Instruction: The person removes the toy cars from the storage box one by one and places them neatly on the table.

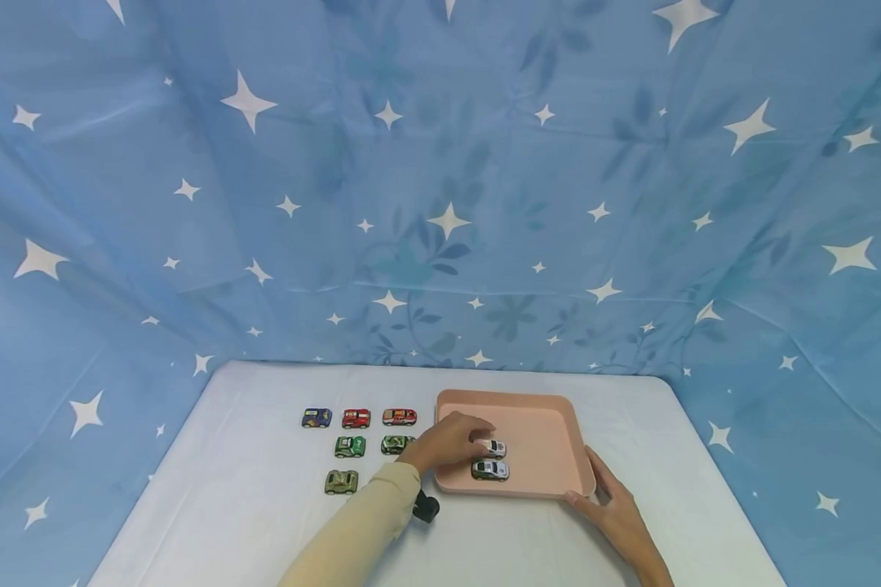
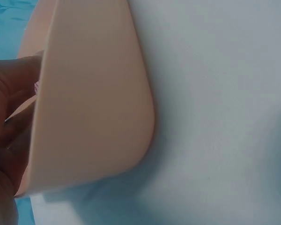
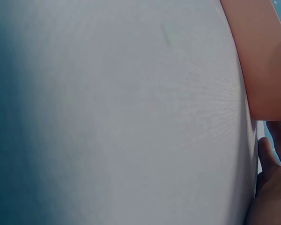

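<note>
My left hand (image 1: 455, 440) reaches over the left wall of a shallow pink tray (image 1: 539, 436), thumb and fingers pinching a white toy car (image 1: 495, 448) at its left end. In the left wrist view the tray wall (image 2: 93, 93) hides most of that car and the fingertips. Just in front of it in the tray sits a white and green toy car (image 1: 490, 470). My right hand (image 1: 615, 518) holds the tray's near right corner, with the thumb at the front wall and fingers along the right side.
Left of the tray, several toy cars stand in loose rows: blue (image 1: 316, 418), red (image 1: 356, 418), orange-red (image 1: 400, 417), green (image 1: 350, 446), camouflage green (image 1: 396, 444) and olive (image 1: 341, 482). A white cloth covers the table (image 1: 242, 456); a blue star-patterned curtain (image 1: 440, 163) hangs around it.
</note>
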Available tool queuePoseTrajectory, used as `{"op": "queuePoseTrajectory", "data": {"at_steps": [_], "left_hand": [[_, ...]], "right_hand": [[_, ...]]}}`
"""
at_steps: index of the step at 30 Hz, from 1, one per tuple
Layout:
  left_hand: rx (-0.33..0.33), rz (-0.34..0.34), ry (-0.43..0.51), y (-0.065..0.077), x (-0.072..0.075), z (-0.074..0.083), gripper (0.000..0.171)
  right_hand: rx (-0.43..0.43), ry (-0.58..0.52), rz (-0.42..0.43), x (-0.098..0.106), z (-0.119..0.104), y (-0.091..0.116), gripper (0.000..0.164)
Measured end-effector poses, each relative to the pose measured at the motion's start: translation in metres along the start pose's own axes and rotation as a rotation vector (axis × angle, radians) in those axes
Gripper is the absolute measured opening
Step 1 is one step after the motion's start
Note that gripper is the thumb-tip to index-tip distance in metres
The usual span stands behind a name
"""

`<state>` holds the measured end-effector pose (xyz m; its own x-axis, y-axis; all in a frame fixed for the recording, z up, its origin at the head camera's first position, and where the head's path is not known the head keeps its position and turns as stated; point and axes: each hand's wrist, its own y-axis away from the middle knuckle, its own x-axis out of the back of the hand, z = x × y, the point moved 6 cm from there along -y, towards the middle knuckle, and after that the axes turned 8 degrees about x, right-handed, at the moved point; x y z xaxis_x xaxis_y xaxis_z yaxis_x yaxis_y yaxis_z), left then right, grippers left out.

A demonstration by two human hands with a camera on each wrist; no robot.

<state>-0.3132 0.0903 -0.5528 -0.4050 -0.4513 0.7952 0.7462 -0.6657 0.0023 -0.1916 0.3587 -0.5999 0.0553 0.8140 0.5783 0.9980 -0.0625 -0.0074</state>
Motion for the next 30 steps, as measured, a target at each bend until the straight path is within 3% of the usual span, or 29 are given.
{"op": "queuePoseTrajectory", "data": {"at_steps": [5,12,22,30], "left_hand": [[-0.046,0.015,-0.008,0.0,0.001,0.001,0.024],[-0.071,0.034,-0.02,0.001,0.001,0.0,0.022],[-0.056,0.045,-0.016,0.0,0.001,-0.001,0.021],[-0.059,0.032,0.0,0.001,0.015,0.005,0.023]], "right_hand": [[-0.027,0.019,-0.001,-0.002,0.0,-0.001,0.091],[-0.039,0.016,0.0,-0.002,-0.001,0.0,0.091],[0.001,0.013,0.017,0.0,-0.004,0.001,0.09],[-0.015,0.02,0.017,0.0,-0.006,0.001,0.091]]}}
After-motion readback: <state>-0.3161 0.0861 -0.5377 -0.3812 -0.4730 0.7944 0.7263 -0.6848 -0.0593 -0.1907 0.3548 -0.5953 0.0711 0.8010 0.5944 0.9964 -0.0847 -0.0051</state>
